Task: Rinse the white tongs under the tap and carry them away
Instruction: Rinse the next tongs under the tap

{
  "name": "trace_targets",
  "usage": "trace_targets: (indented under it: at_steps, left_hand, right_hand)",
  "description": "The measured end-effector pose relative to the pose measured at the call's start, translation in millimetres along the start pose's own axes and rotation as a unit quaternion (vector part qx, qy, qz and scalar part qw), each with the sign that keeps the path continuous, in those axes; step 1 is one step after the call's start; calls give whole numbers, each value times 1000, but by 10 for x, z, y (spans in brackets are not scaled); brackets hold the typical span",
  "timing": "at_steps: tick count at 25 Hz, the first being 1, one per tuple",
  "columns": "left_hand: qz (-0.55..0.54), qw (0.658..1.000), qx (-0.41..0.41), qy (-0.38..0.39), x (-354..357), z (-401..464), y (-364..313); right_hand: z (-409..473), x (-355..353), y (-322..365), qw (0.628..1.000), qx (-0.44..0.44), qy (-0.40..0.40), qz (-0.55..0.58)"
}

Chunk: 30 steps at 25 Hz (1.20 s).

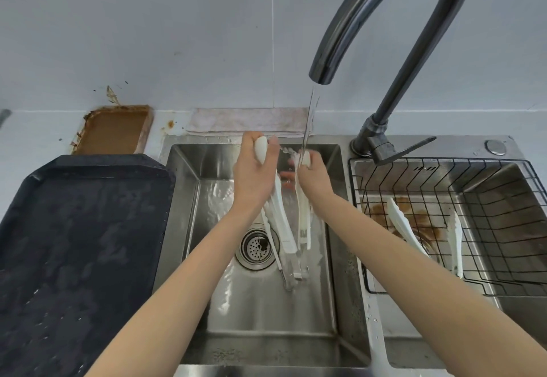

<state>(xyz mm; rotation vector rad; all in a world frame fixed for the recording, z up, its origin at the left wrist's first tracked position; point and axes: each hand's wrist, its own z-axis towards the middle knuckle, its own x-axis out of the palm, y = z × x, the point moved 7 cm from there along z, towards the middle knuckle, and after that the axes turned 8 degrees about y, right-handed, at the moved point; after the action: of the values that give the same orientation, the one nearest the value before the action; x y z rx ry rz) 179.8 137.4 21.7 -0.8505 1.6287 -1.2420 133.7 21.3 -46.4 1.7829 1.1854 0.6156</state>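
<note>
Two bare hands work over the left stainless-steel sink basin (189,199), under a thin stream of water (307,122) falling from the dark curved metal tap (364,12). The left hand (254,175) is closed round the hinge end of one pair of white plastic tongs (284,228); its rounded white end shows between thumb and fingers, and the arms hang down toward the round drain strainer (257,248). The right hand (313,175) is closed on the upper end of a second white pair (305,222), held just beside the first — the stream strikes at this hand's fingertips.

Judgement: rinsing is under way. To do it well, each pair should be passed through the stream along its full length and turned, since the lower tips now hang clear of the water. Grip should stay firm; wet plastic may slip.

More white utensils lie in the black wire basket (503,199) over the right basin — detail unclear.
</note>
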Motion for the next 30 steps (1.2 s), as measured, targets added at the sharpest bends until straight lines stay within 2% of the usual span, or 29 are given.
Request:
trace_targets:
  at_steps: [3,6,9,11,13,15,18,21,25,27,30]
  left_hand:
    - [-5,1000,-5,12,22,-25,40]
    - [-17,1000,2,11,38,-18,7]
    - [18,999,22,35,104,-9,-60]
    - [18,997,33,63,169,5,-91]
    - [10,995,30,95,252,33,-111]
    - [-57,989,-6,138,377,57,-79]
    - [-223,951,-121,176,561,76,-22]
    - [-298,918,-209,158,649,113,33]
    - [-272,919,-261,116,606,185,249]
    - [-258,926,-260,88,537,197,330]
    - [-270,927,-256,50,424,184,403]
  right_hand:
    - [33,-12,160,995,-73,11,-63]
    - [27,-37,229,990,-103,-30,-90]
    - [12,-86,218,993,-77,-52,-77]
    - [-13,-102,172,994,-47,-41,-85]
    - [-27,-138,113,998,-22,-27,-47]
    - [0,-200,44,1000,13,-21,-19]
    - [-15,-273,-14,998,50,8,33]
    - [-50,-344,-9,995,51,20,81]
    - [-87,-376,66,984,36,7,173]
    - [-91,-326,127,989,26,12,143]
    - [-139,-162,326,998,-21,52,-4]
